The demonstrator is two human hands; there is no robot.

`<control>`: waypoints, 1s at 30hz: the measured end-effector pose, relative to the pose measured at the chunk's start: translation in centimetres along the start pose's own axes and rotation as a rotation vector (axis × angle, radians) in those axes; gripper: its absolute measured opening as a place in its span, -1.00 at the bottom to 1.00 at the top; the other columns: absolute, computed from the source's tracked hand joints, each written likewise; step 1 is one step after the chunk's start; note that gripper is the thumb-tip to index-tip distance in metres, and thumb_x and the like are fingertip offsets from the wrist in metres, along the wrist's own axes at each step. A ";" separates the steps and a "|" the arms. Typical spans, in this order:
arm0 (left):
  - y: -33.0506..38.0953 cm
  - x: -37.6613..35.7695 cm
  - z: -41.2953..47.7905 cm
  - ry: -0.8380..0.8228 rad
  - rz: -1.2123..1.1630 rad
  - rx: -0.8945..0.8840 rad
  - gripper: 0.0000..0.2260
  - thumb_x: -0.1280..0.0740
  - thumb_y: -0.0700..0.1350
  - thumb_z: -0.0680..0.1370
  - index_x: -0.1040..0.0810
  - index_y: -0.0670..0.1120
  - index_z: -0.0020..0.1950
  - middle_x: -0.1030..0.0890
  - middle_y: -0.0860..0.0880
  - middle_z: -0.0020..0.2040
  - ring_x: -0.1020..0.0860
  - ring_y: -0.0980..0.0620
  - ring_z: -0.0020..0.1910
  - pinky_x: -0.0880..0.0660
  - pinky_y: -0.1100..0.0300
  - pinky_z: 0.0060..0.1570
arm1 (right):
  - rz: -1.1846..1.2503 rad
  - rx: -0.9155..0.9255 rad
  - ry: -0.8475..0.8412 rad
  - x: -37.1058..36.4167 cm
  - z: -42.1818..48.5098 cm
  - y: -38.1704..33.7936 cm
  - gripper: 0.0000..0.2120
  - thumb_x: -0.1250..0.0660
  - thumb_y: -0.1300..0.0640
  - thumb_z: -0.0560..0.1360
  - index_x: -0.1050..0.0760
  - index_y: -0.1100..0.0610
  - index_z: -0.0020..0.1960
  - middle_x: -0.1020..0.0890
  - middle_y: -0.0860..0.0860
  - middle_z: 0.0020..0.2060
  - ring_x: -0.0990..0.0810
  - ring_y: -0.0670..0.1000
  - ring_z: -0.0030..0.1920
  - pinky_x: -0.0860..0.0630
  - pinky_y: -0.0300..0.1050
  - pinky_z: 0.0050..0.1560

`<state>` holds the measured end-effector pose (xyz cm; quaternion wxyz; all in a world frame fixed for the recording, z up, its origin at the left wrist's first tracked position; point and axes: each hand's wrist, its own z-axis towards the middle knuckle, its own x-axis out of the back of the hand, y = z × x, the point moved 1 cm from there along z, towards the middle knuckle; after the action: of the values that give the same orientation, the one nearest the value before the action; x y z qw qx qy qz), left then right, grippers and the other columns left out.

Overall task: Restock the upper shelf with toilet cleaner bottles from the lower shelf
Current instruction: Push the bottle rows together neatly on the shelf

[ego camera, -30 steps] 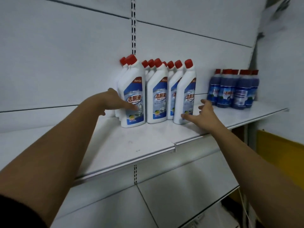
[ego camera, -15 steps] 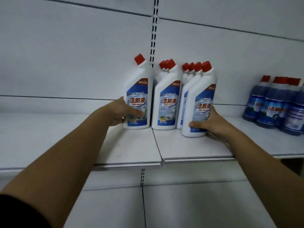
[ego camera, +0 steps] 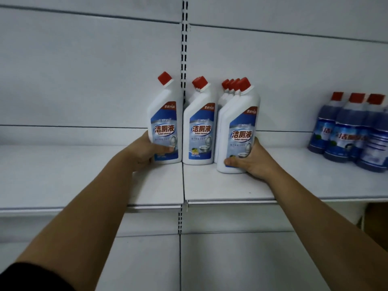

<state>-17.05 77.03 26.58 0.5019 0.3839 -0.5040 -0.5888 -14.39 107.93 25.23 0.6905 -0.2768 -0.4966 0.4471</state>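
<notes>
On white shelf (ego camera: pixel 63 175), white panel wall (ego camera: pixel 84 70) behind: left hand (ego camera: pixel 144 152) grasps left bottle (ego camera: pixel 164 114), right hand (ego camera: pixel 254 162) grasps right bottle (ego camera: pixel 241 122).

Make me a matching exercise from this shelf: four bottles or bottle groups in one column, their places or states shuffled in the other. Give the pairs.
Things
1. leftmost white toilet cleaner bottle
2. middle white toilet cleaner bottle
3. front right white toilet cleaner bottle
4. dark blue bottles

States
A. gripped by the right hand
B. far right, no hand on them
C. gripped by the left hand
D. stands between the two held bottles, untouched

Pairs: 1-C, 2-D, 3-A, 4-B
</notes>
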 end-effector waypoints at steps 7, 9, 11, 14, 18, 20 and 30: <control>-0.2 -0.2 -0.1 0.011 0.009 -0.042 -0.59 -0.51 -0.30 0.34 -0.53 -0.05 0.13 -0.73 0.04 -0.12 -0.70 0.07 -0.14 -0.60 0.24 -0.26 | -0.063 -0.007 0.060 -0.3 0.5 0.3 0.06 -0.60 -0.23 -0.01 -0.28 0.02 0.38 -0.58 -0.11 0.17 -0.58 -0.08 0.13 -0.47 -0.15 0.21; -0.3 -0.1 -0.2 0.029 0.022 -0.043 -0.58 -0.53 -0.27 0.30 -0.55 -0.03 0.11 -0.73 0.03 -0.11 -0.70 0.06 -0.13 -0.62 0.20 -0.22 | -0.050 -0.012 0.064 -0.4 0.4 0.4 0.02 -0.61 -0.19 0.04 -0.29 0.03 0.39 -0.58 -0.11 0.17 -0.59 -0.09 0.12 -0.47 -0.16 0.21; -0.5 0.0 -0.3 0.074 0.068 -0.041 -0.56 -0.57 -0.22 0.29 -0.57 -0.01 0.11 -0.72 0.01 -0.06 -0.70 0.03 -0.09 -0.63 0.15 -0.13 | -0.051 -0.006 0.045 -0.3 0.1 0.3 0.01 -0.62 -0.18 0.06 -0.27 0.02 0.40 -0.57 -0.11 0.19 -0.58 -0.10 0.15 -0.46 -0.16 0.24; -0.5 0.0 -0.3 0.115 0.124 -0.045 -0.60 -0.57 -0.20 0.35 -0.56 0.03 0.11 -0.70 0.03 -0.03 -0.68 0.06 -0.08 -0.60 0.17 -0.12 | -0.058 -0.008 0.005 -0.1 -0.1 0.4 0.01 -0.66 -0.09 0.10 -0.24 0.00 0.42 -0.55 -0.15 0.21 -0.56 -0.14 0.16 -0.44 -0.18 0.26; -0.4 -0.4 -0.4 0.054 0.171 -0.085 -0.59 -0.56 -0.25 0.36 -0.54 0.04 0.11 -0.70 0.06 -0.04 -0.68 0.11 -0.08 -0.61 0.27 -0.14 | -0.103 0.001 0.006 -0.3 0.1 0.5 -0.03 -0.67 -0.03 0.15 -0.24 0.01 0.43 -0.54 -0.12 0.22 -0.55 -0.07 0.18 -0.43 -0.19 0.25; -0.6 -0.2 -0.3 0.053 0.211 -0.085 -0.55 -0.57 -0.26 0.34 -0.54 0.04 0.13 -0.69 0.00 0.03 -0.67 0.03 0.00 -0.61 0.18 -0.02 | -0.132 0.001 0.000 -0.2 0.2 0.6 -0.05 -0.66 -0.10 0.14 -0.29 -0.01 0.42 -0.57 -0.12 0.23 -0.57 -0.06 0.18 -0.46 -0.12 0.28; -1.0 0.2 0.2 0.080 0.258 -0.052 -0.57 -0.55 -0.30 0.36 -0.51 0.06 0.08 -0.65 -0.01 0.04 -0.62 0.03 0.02 -0.57 0.16 0.04 | -0.139 -0.045 -0.037 -0.1 -0.3 0.2 -0.07 -0.58 -0.31 0.01 -0.46 -0.03 0.32 -0.65 -0.13 0.14 -0.62 -0.08 0.12 -0.49 -0.07 0.27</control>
<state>-17.46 76.90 25.69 0.6029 0.3261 -0.5132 -0.5166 -14.23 107.97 24.93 0.7041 -0.2489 -0.5372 0.3920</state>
